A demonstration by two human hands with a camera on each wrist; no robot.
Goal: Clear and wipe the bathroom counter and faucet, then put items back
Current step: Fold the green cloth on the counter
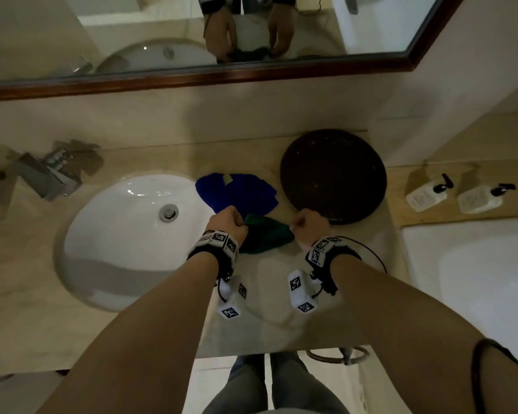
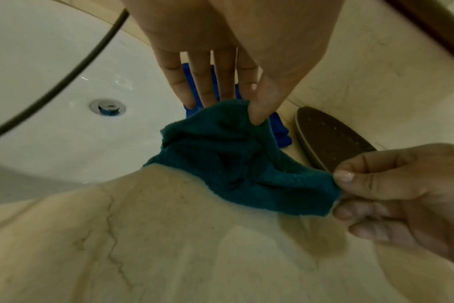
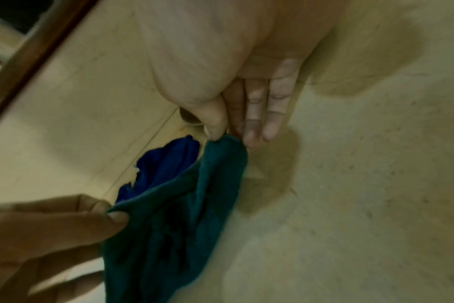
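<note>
A beige marble counter spans the head view, with a wood-framed mirror on the wall behind it. Set into the counter on the left is a white oval sink, and the chrome faucet stands at its far left rim. Right of the sink, near the back wall, lies a dark round tray. Two white pump bottles stand on a ledge farther right. A blue cloth lies crumpled between sink and tray. Just in front of it a green cloth sags onto the counter, stretched between the two hands, which are apart. The left hand pinches one corner between thumb and fingertips; the right hand pinches the opposite corner the same way.
</note>
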